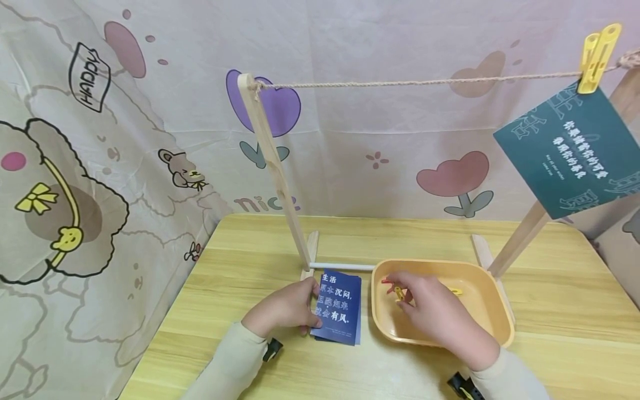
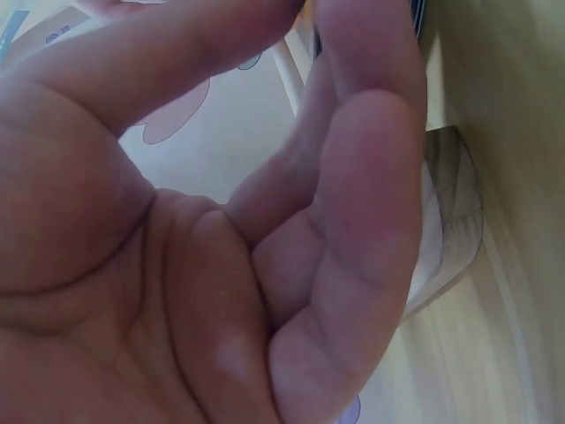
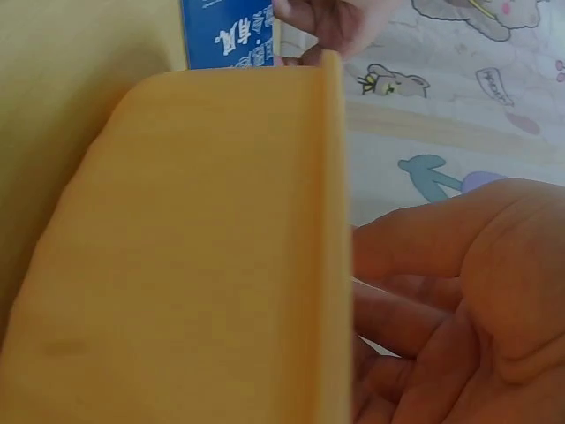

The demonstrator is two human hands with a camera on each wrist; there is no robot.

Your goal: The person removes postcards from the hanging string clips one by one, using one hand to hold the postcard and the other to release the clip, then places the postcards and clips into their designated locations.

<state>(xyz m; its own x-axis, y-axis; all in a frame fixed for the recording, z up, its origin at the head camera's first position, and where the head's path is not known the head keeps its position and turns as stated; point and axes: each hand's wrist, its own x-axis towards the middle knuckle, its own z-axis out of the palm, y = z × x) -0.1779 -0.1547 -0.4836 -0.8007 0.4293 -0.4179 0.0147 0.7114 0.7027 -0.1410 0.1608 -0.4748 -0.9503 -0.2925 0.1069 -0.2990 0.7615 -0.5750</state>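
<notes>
On the table lies a small stack of dark blue cards [image 1: 342, 305] with white lettering. My left hand [image 1: 287, 305] pinches the stack's left edge, thumb on top; in the left wrist view the thumb and fingertips meet at a dark card edge. My right hand [image 1: 425, 303] reaches into a light orange plastic basin [image 1: 492, 328], its thumb and index finger apart around a yellow clothespin [image 1: 399, 293]. Close to the index fingertip is something red [image 1: 386, 281]. Another yellow piece [image 1: 456, 291] shows behind the hand. The basin wall hides the right fingertips in the right wrist view.
A twine line [image 1: 400, 84] runs between two wooden posts [image 1: 275, 166]. At its right end a yellow clothespin [image 1: 597, 58] holds a tilted green card [image 1: 575, 153]. A white rod [image 1: 342, 266] lies low behind the cards. Printed cloth covers the wall behind.
</notes>
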